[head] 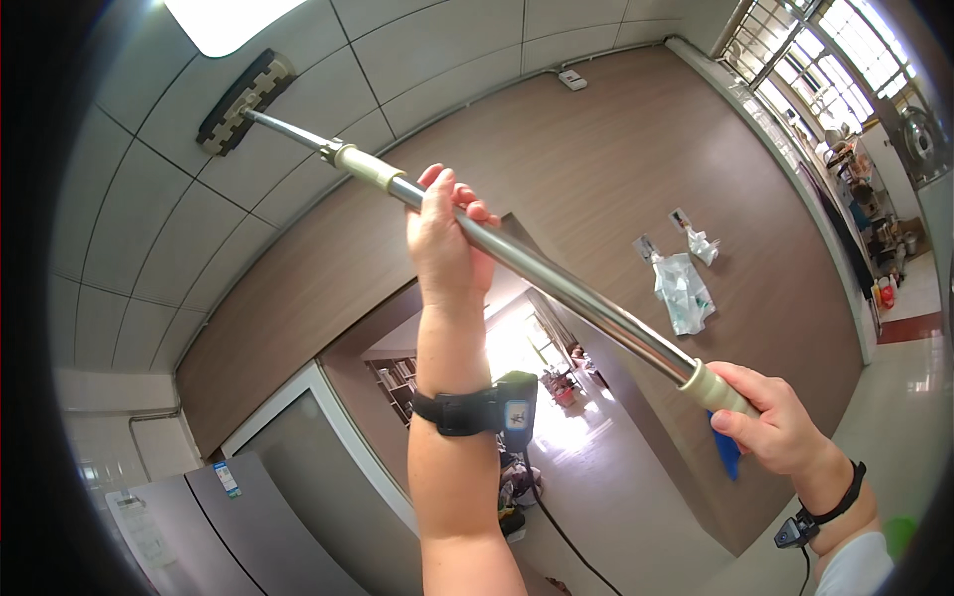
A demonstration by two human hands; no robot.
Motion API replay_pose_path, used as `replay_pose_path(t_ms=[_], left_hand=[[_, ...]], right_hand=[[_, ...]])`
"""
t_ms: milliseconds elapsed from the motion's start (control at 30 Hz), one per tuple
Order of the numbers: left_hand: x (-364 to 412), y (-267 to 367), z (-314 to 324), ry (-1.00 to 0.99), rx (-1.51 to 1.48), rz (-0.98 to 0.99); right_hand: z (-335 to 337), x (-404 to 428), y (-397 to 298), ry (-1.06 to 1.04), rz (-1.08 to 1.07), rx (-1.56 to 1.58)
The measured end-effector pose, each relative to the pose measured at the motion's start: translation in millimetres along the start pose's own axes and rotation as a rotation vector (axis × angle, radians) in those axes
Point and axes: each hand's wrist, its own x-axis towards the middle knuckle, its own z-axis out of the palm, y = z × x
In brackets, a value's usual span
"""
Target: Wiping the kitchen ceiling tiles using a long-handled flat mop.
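Observation:
A long telescopic mop pole [574, 290] of shiny metal slants across the view. My left hand [451, 238] is wrapped around its upper part, just below a cream plastic collar [369, 165]. At the lower end, my right hand [775, 421] grips the cream end handle [712, 389]. The far end carries a flat mop head [246, 103] with a dark pad and a pale notched clamp plate. It is up at the white panelled ceiling [440, 45], close to a lit ceiling lamp [227, 22]; whether the pad touches the panel is hard to tell.
Plastic bags [682, 290] hang from hooks on the brown wall panel [596, 164]. Below are a doorway into a bright room [574, 417], a frosted sliding door [313, 447] and a grey refrigerator [223, 521]. A cable [551, 518] trails from my left wrist device. Barred windows [812, 59] stand at right.

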Motion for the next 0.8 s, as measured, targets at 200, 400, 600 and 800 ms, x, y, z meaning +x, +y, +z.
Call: replay_pose_path(t_ms=[200, 400, 600, 800], left_hand=[[3, -54, 72, -0.037, -0.005, -0.086], [4, -86, 108, -0.061, 0.001, -0.165], [-5, -98, 105, -0.127, 0.048, -0.228], [-20, -97, 82, -0.05, 0.099, -0.237]], right_hand=[[-58, -23, 18, 0.133, 0.03, 0.019], [-79, -35, 30, 0.201, 0.083, 0.082], [-62, -49, 45, 0.163, 0.179, 0.17], [-53, -47, 53, 0.163, 0.178, 0.115]])
